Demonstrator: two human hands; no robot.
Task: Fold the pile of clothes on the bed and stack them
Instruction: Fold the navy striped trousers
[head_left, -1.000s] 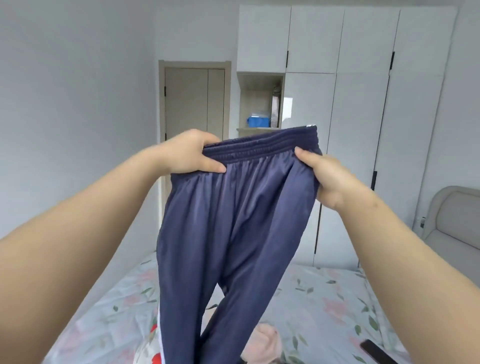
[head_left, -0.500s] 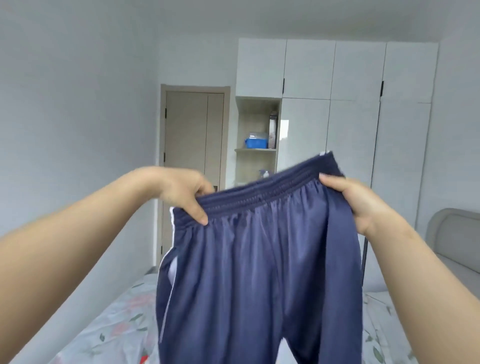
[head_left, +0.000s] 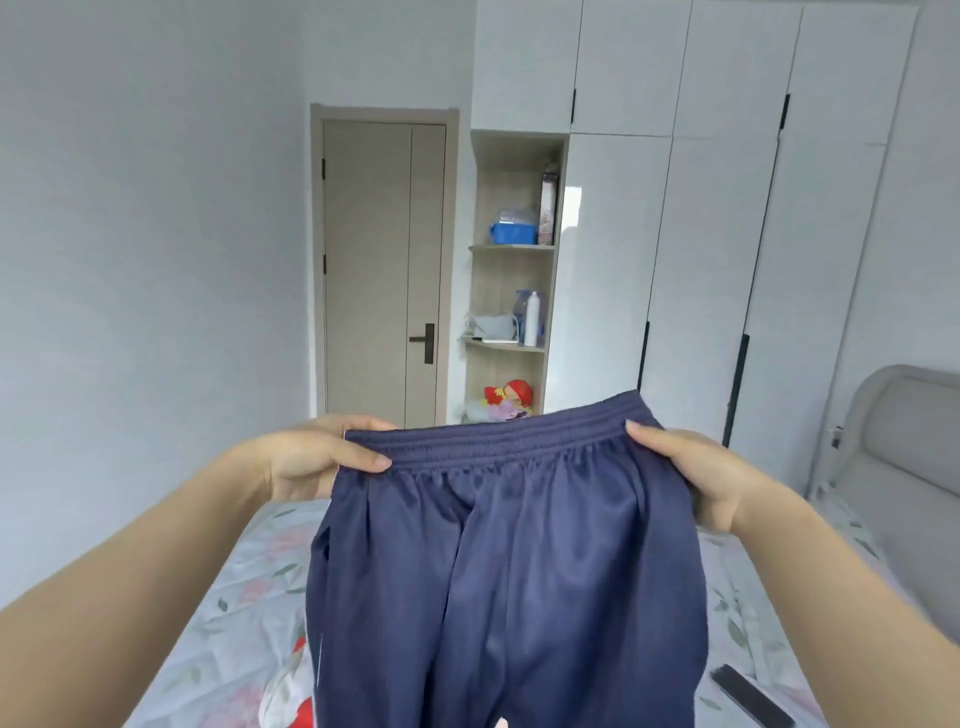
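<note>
Head view, single moment.

A pair of navy-blue, smooth-fabric trousers (head_left: 519, 582) is held up in the air by both hands, above a bed covered with a pale floral-print sheet (head_left: 223, 613). The ribbed elastic waistband (head_left: 498, 442) is stretched between the two grips and sits slightly higher at the right-hand end.

Left hand (head_left: 311, 462): curled round the left end of the waistband. The thumb (head_left: 371, 460) is laid flat across the front of the band. The fingers are wrapped behind it and are mostly hidden by cloth.

Right hand (head_left: 696, 478): the right end of the waistband is pinched, with the thumb (head_left: 644, 434) on the front and the fingers hidden behind the fabric.

Below the fingers the trouser legs hang down past the lower frame edge. A thin white stripe (head_left: 318, 665) is seen along the seam under the left hand. Whether the legs touch the sheet cannot be told.

Below the left-hand fingers a red-and-white garment (head_left: 296, 696) lies on the sheet, partly covered by the hanging trousers. Below the right-hand fingers a flat black rectangular object (head_left: 748, 693) lies on the sheet; its kind cannot be told.

Beyond the fingers are recorded:
- a closed beige door (head_left: 379, 270);
- an open wooden shelf niche (head_left: 514, 291) holding a blue plastic box (head_left: 513, 234), a white bottle (head_left: 531, 325) and a red-haired doll (head_left: 511, 400);
- a tall white wardrobe (head_left: 727, 208).

To the right of the right hand a grey padded headboard (head_left: 904, 457) is noted.
</note>
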